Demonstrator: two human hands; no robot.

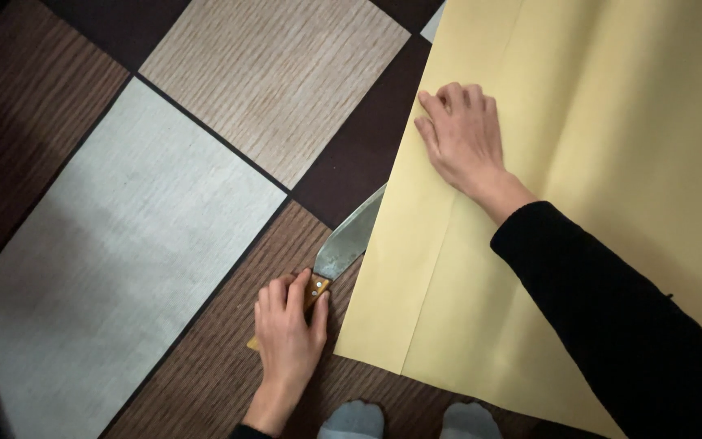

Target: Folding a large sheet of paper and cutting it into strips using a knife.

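A large pale yellow paper sheet (pixel 611 162) lies on the floor, covering the right half of the view, with a long crease running near its left edge. My right hand (pixel 461 138), in a black sleeve, presses flat on the paper close to that edge. My left hand (pixel 290 329) grips the wooden handle of a broad-bladed metal knife (pixel 349 240). The blade points up and to the right, and its tip is hidden under the paper's left edge.
The floor (pixel 148 211) is a patchwork of wood-grain panels in dark brown, beige and light grey. My two feet in grey socks (pixel 355 421) show at the bottom edge, next to the paper's lower corner.
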